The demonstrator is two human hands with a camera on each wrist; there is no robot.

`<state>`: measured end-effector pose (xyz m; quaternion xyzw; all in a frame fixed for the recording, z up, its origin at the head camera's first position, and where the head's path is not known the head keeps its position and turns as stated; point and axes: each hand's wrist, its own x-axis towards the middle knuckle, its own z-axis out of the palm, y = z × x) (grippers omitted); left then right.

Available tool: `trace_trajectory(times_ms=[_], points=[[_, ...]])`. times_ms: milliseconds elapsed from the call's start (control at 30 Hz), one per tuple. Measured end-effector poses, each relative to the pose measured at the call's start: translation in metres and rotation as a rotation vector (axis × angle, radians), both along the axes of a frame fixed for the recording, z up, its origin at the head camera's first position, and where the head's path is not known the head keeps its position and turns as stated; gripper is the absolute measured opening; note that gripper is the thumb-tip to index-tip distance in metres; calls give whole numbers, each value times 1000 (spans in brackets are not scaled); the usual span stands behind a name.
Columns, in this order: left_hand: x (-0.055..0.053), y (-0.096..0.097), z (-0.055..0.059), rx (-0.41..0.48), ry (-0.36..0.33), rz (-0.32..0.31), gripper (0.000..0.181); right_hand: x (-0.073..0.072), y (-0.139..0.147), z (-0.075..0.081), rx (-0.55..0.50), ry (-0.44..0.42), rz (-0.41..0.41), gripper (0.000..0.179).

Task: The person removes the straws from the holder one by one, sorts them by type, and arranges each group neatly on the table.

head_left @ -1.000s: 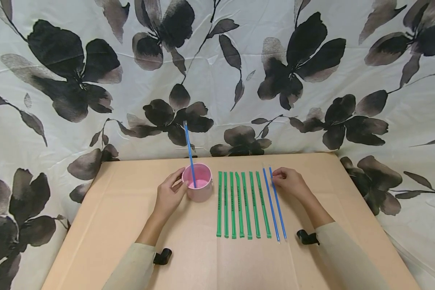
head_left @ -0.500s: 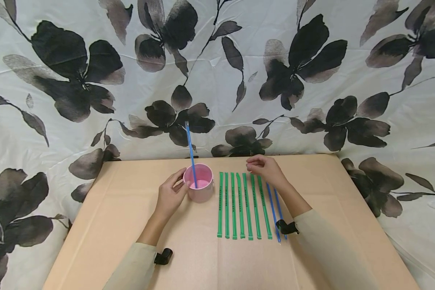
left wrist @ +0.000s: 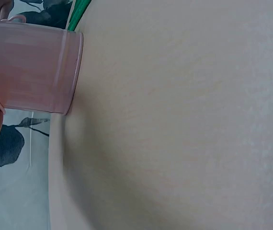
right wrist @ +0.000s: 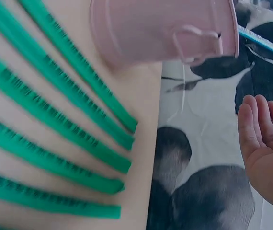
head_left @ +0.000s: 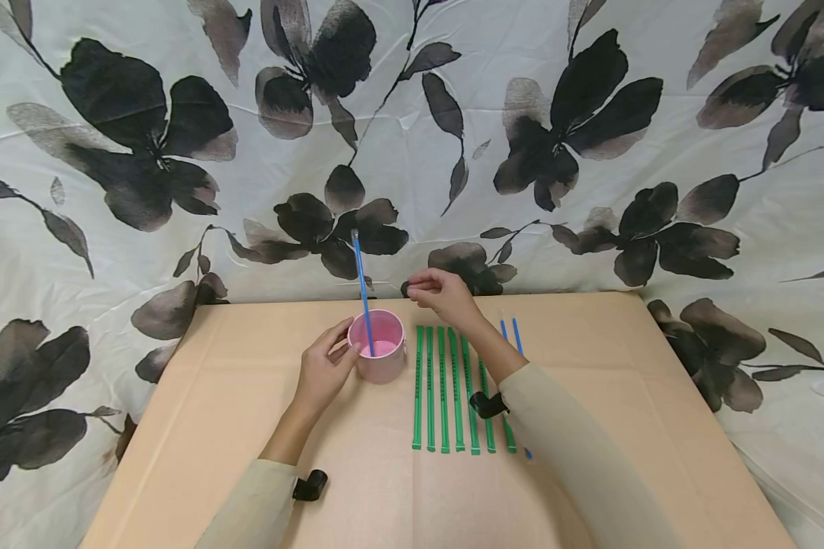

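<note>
My left hand (head_left: 326, 370) grips a small pink metal pail (head_left: 382, 371) from its left side, thumb and fingers at the rim. A slim blue stick (head_left: 362, 278) leans upright in the pail, its top well above the rim. My right hand (head_left: 446, 297) is raised beyond the pail's right side, above the table's back edge. In the right wrist view its loosely bent fingers (right wrist: 249, 124) are apart from the stick and hold nothing. Under the right forearm lie two more blue sticks (head_left: 518, 335), partly hidden by the sleeve.
Several flat green paper-wrapped strips (head_left: 444, 389) with dark print lie in a parallel row right of the pail, some covered by the right arm. The light brown tabletop (head_left: 247, 396) ends at a floral cloth (head_left: 439, 191) behind. Each wrist carries a black camera (head_left: 309, 486).
My right hand has moved from the blue sticks on the right, leftward and up across the green strips to near the pail. The left hand and pail have stayed in place.
</note>
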<state>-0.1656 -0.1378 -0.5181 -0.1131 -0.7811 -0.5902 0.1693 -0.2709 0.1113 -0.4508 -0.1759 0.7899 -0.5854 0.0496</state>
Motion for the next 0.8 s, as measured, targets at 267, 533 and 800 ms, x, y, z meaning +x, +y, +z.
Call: trace_trajectory(times_ms=[267, 533, 800], points=[[-3, 3, 0, -14, 2, 13, 47, -15, -38, 13, 111, 32, 51, 27], [-8, 4, -2, -7, 8, 8, 47, -24, -65, 18, 73, 37, 56, 34], [-10, 6, -3, 14, 6, 13, 48, -25, -78, 18, 44, 54, 38, 29]])
